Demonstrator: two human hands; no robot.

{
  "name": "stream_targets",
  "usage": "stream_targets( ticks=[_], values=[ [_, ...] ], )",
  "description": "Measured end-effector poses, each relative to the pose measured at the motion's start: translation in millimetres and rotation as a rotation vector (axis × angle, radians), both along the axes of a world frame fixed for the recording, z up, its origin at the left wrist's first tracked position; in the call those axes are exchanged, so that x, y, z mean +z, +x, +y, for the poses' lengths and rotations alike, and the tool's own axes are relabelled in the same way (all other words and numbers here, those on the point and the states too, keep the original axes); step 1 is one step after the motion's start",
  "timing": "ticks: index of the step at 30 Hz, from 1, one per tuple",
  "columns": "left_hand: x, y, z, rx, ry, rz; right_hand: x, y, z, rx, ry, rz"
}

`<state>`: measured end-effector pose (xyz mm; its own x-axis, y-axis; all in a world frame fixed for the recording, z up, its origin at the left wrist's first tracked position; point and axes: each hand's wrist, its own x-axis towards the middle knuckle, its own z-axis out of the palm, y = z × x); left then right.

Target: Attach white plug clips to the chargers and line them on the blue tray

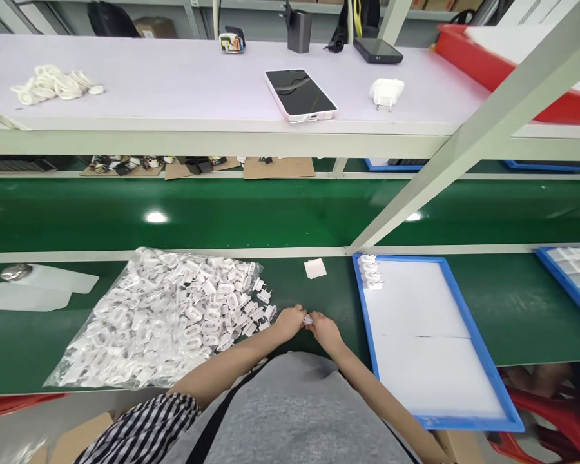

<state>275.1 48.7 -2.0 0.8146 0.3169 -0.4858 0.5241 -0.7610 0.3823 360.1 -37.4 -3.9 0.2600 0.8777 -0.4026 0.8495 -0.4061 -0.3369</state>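
My left hand (290, 320) and my right hand (325, 328) meet over the green bench, both pinched on one small white charger plug (308, 319) held between them. To the left lies a clear plastic bag (164, 316) heaped with several white charger plugs. To the right sits a blue-rimmed white tray (468, 335) with a few plugs (371, 271) lined up in its far left corner.
A small white square pad (315, 268) lies beyond my hands. The upper shelf carries a phone (299, 95), a white adapter (386, 92) and a pile of white cables (55, 84). A slanted frame post (464, 142) crosses on the right. A second blue tray (573, 277) is at far right.
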Motion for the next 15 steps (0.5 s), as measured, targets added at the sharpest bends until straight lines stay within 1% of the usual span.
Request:
stream_targets(
  ticks=[4,9,12,15],
  values=[
    [2.1,8,0,-0.064,-0.012,0.059,2.8,-6,2,0.02,-0.072,-0.035],
    [-3.4,0,-2,-0.124,-0.046,0.06,-0.4,-14,-3,-0.001,-0.115,-0.055],
    [-7.4,-7,-2,-0.114,-0.065,0.048,-2.6,-11,-7,-0.003,-0.11,-0.033],
    [-7.2,-9,-3,-0.075,-0.082,0.063,-3.0,-7,-7,-0.009,-0.121,-0.021]
  ],
)
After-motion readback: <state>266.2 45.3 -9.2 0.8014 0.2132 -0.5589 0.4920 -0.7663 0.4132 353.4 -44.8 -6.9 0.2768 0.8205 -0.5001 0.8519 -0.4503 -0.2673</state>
